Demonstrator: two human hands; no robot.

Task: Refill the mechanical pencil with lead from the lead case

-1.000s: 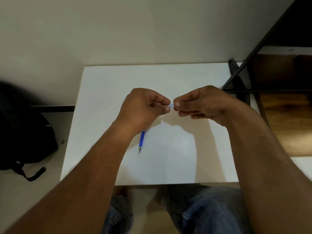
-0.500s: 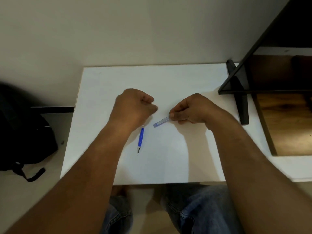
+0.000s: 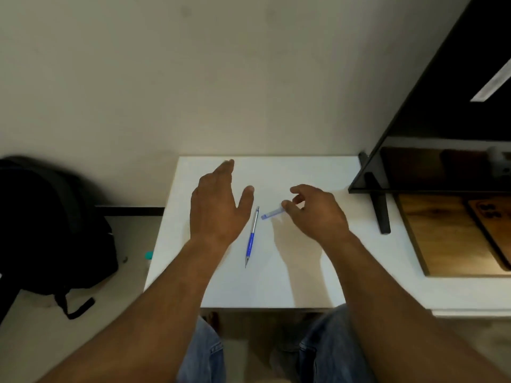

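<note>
A blue and silver mechanical pencil lies on the white table, tip pointing toward me. Just right of its top end rests the small translucent blue lead case. My left hand hovers flat and open to the left of the pencil, fingers spread, holding nothing. My right hand is at the right end of the lead case with fingers loosely apart; its thumb tip is at or just off the case.
A black monitor on a black stand overhangs the table's right side, above a wooden surface. A black backpack sits on the floor at left. My jeans-clad knees are below the table's front edge.
Both hands held the lead case together, then parted; the right hand set it on the table and opened. The left hand opened and lifted away. The camera view has tilted upward.
</note>
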